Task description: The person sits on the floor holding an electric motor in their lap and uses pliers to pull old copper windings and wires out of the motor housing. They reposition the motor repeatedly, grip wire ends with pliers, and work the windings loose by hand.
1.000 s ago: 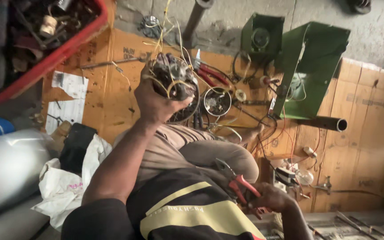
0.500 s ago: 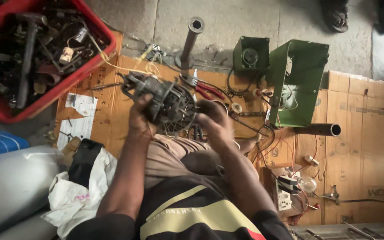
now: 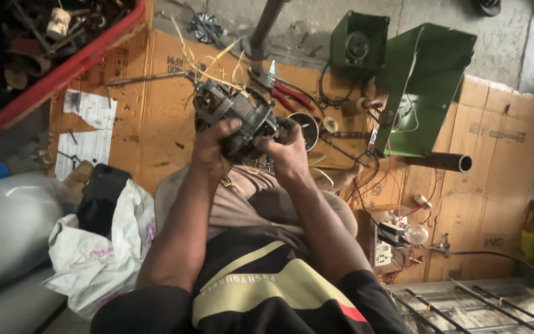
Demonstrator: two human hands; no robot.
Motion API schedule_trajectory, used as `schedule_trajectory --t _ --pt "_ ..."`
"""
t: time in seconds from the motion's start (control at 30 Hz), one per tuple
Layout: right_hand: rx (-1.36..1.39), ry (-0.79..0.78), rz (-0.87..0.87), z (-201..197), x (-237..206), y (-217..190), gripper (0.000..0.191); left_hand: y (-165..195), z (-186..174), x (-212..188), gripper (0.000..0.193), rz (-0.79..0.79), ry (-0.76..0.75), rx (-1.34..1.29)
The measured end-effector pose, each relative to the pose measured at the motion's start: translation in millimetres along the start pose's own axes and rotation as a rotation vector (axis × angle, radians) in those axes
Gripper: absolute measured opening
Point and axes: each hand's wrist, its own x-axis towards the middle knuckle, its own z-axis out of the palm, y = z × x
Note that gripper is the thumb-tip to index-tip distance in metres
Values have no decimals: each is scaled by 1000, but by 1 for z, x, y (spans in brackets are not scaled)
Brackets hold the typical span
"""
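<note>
Hands, both bare, clasp a small grey metal electric motor point(image 3: 233, 117) with exposed windings and loose yellow wires, held up above the person's lap. The left hand point(image 3: 212, 147) grips the motor's near underside with fingers curled around the body; the right hand point(image 3: 288, 148) clutches the motor's right end, fingers wrapped over it. Neither hand holds a tool.

The motor looks partly stripped: yellow leads stick out loose from its far side and its metal frame is bare, so opening-up seems well advanced, while any rewiring or closing appears still to come, as far as can be judged.

Beyond the motor, red-handled pliers point(image 3: 285, 93) lie on a sheet of flattened brown cardboard point(image 3: 149, 117) spread over the floor. Right of the motor stands a bent green sheet-metal housing point(image 3: 428, 86), with a smaller green metal box point(image 3: 360, 43) beyond it. Far left of the motor, a red plastic crate point(image 3: 69, 65) holds dark scrap parts. Near left of the motor, beside the person's leg, lies a crumpled white plastic bag point(image 3: 103, 260). Near right of the motor sits a white socket board with a clear bulb point(image 3: 397, 235).
</note>
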Motion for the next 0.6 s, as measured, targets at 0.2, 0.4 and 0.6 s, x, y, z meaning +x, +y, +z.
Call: schedule_trajectory --t 0.2,0.4,0.6 --pt "13 75 -20 4 -7 7 80 -1 -7 4 49 -69 11 -68" --pt "267 105 183 2 1 2 70 -3 -7 5 49 -58 89 -22" --pt "120 22 5 10 -7 -3 73 -1 0 0 48 26 8 -7"
